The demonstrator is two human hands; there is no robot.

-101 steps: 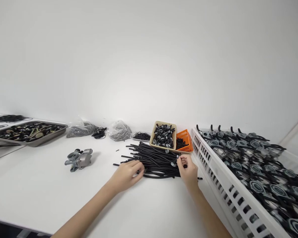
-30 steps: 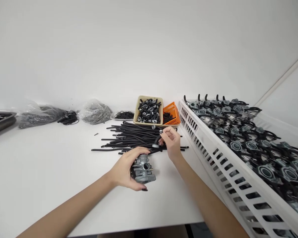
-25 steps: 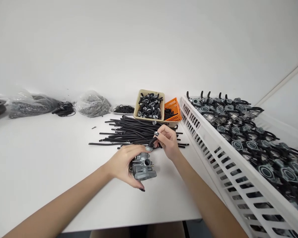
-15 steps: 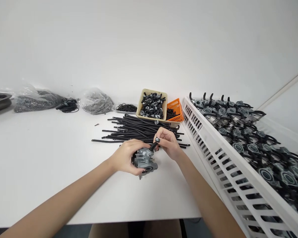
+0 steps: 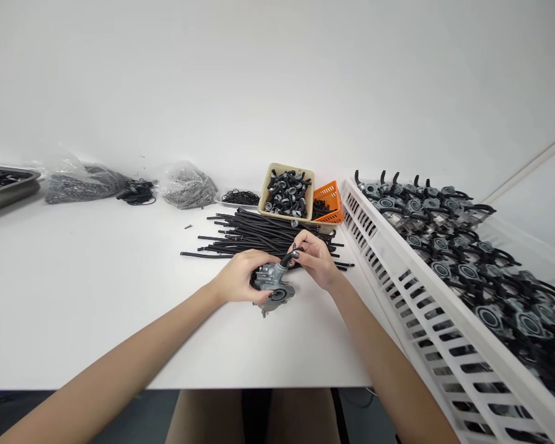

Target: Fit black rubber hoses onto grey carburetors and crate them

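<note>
Carburetor (image 5: 271, 285) sits between your hands. Your left hand (image 5: 243, 277) grasps its body; your right hand (image 5: 315, 261) pinches the black tube (image 5: 287, 259) on top.

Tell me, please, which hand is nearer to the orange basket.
Right. The right hand is on the near side of the orange basket, slightly to its left; the left hand, on the metal part, is farther left.

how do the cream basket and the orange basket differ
The cream basket is larger; the orange basket is smaller. The cream basket has no slots showing, while the orange basket has slotted walls. The cream basket holds black elbows with grey ends; the orange basket holds small black pieces. Both sit near the wall.
</note>
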